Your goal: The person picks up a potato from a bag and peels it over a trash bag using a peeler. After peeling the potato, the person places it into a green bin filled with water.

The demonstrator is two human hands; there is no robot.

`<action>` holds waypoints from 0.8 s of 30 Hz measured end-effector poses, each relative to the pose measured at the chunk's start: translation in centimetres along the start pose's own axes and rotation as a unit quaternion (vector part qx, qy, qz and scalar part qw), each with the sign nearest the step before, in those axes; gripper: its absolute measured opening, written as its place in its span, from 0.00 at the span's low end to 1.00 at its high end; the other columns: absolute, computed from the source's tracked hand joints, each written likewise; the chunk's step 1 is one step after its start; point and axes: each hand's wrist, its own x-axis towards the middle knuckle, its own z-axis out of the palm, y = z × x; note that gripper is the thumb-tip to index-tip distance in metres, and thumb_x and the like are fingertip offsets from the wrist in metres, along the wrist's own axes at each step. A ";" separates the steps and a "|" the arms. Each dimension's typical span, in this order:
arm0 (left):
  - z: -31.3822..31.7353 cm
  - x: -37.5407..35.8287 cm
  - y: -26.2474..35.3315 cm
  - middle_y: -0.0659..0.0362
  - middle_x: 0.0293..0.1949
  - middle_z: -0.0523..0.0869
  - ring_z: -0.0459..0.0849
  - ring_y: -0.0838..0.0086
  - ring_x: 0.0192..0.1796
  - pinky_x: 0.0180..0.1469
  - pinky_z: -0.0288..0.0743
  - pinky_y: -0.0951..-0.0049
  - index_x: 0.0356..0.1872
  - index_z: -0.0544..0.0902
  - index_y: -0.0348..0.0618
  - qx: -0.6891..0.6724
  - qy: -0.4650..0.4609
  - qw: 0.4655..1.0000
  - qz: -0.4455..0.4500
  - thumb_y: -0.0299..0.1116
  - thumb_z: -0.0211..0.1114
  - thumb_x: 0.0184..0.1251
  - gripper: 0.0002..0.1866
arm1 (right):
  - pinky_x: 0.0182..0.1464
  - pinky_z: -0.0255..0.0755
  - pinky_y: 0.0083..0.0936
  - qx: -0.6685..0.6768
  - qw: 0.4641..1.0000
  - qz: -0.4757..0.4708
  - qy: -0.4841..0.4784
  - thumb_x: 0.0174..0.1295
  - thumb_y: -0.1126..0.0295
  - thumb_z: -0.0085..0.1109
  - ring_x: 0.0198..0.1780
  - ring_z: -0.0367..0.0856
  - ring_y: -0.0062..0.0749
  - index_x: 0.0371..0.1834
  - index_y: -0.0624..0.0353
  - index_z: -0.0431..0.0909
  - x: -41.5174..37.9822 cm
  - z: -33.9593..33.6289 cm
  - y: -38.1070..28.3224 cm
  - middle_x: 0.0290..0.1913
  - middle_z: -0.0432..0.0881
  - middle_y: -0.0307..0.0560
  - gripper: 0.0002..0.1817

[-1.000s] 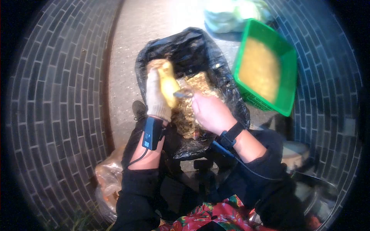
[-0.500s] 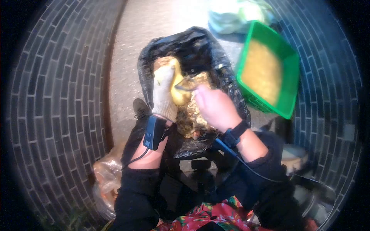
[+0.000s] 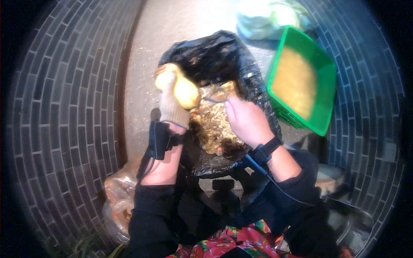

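Note:
A pale knitted glove covers my left hand (image 3: 168, 96), which is closed on a yellow, rounded vegetable or fruit (image 3: 186, 92), blurred and pale. My bare right hand (image 3: 246, 120) grips a small tool with a dark loop-like head (image 3: 215, 95), perhaps a peeler; its handle is hidden in the fingers. The tool is to the right of the yellow piece, apart from it. Below both hands, a heap of peelings (image 3: 217, 129) lies in a black plastic bag (image 3: 193, 53) spread open.
At the right stands a green crate (image 3: 278, 96) with yellowish contents. Behind it sits a plastic bag of pale green items (image 3: 279, 19). A clear bag (image 3: 118, 193) is at the lower left, a metal basin (image 3: 355, 223) at the lower right. Brick surfaces flank both sides.
My left hand has moved left and turned with the yellow piece, away from the tool. My right hand has shifted slightly right and down, still gripping the tool.

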 end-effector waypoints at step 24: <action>-2.8 2.7 1.2 0.54 0.35 0.84 0.84 0.61 0.38 0.43 0.81 0.62 0.46 0.79 0.47 -0.063 -0.024 0.997 -0.039 0.54 0.53 0.70 0.21 | 0.36 0.74 0.49 -0.147 0.961 -0.024 -0.232 0.64 0.64 0.49 0.31 0.82 0.55 0.34 0.59 0.75 -1.3 3.2 2.0 0.27 0.81 0.56 0.10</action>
